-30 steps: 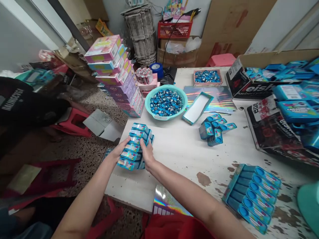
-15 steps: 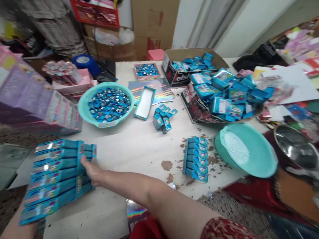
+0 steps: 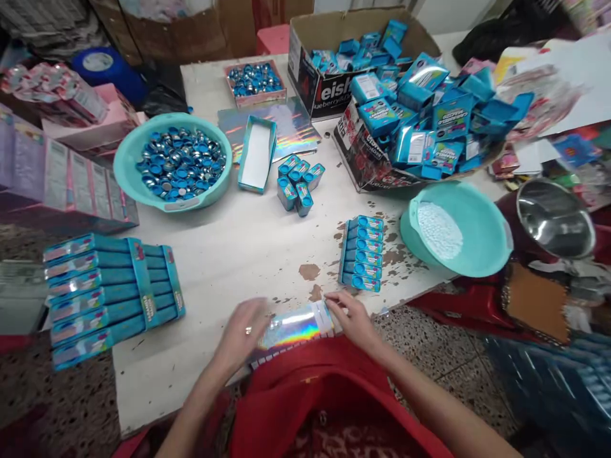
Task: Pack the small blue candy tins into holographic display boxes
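Note:
A shiny holographic sheet [image 3: 291,329] with pale strips at its right end lies at the table's front edge, close to my body. At that right end, the thumb and fingers of my right hand [image 3: 352,319] pinch its edge. My left hand [image 3: 242,334], with a ring on one finger, is over the sheet's left end; its fingers are smeared by motion. Beyond my right hand stands a tray of small blue boxes [image 3: 363,253] in a row. On the left, a stack of blue trays filled with such boxes [image 3: 117,296] rests apart from both hands.
A turquoise basin of blue and silver caps [image 3: 220,149], an open blue tray [image 3: 258,152] and several loose blue boxes [image 3: 298,183] stand farther back. Rightward are cartons heaped with blue packs [image 3: 424,137], a basin of white pellets [image 3: 482,222] and a metal bowl [image 3: 556,216].
Both hands have left the stack of blue trays, which now stands on the left. They have moved to the holographic sheet in front of my body. The view has tilted down.

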The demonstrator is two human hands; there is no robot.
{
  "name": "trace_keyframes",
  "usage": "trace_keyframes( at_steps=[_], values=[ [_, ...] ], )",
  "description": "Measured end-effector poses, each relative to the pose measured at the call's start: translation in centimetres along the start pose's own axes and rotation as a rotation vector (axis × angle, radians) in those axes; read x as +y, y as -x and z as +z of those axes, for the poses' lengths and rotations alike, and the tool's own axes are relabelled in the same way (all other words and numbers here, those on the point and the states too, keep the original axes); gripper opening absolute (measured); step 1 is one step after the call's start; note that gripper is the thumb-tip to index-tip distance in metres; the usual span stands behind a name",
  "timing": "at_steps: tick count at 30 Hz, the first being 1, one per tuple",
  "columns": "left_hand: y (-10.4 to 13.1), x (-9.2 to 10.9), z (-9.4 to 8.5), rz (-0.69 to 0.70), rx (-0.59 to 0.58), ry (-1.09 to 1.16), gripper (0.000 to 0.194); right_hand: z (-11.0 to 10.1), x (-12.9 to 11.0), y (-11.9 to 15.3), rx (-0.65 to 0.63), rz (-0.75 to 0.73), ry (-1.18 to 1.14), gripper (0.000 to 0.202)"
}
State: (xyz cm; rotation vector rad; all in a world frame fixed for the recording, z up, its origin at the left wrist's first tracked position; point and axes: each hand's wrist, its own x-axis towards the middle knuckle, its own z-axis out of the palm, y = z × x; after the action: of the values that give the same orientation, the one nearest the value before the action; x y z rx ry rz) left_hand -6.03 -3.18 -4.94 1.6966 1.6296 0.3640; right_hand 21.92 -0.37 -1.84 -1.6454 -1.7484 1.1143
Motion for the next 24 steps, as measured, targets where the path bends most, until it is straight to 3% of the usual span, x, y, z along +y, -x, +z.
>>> trace_keyframes(
  at_steps=[3,6,10,14,18,24],
  values=[
    [-0.4,1.2,3.1,-0.007,-0.278,-0.065,0.033,3.5,2.4,1.5,-0.08,-0.007,0.258,0.028],
    [-2.1,2.8,5.8,-0.06,-0.384,-0.179,0.035,5.2,3.4,1.2,-0.193,0.042,0.474,0.045],
    [-3.2,4.8,7.2,-0.116,-0.383,-0.219,0.021,5.0,3.8,0.8,-0.282,-0.031,0.514,0.032],
    [-3.2,5.9,7.5,-0.191,-0.412,-0.076,0.021,4.7,3.7,1.3,-0.204,-0.168,0.535,0.029],
    [-3.4,6.1,7.7,-0.211,-0.307,-0.028,0.025,5.1,3.8,2.1,-0.165,-0.276,0.57,0.027],
    [-4.0,6.4,6.9,-0.27,-0.28,-0.044,0.024,5.8,4.1,3.0,-0.085,-0.443,0.544,0.026]
  ],
)
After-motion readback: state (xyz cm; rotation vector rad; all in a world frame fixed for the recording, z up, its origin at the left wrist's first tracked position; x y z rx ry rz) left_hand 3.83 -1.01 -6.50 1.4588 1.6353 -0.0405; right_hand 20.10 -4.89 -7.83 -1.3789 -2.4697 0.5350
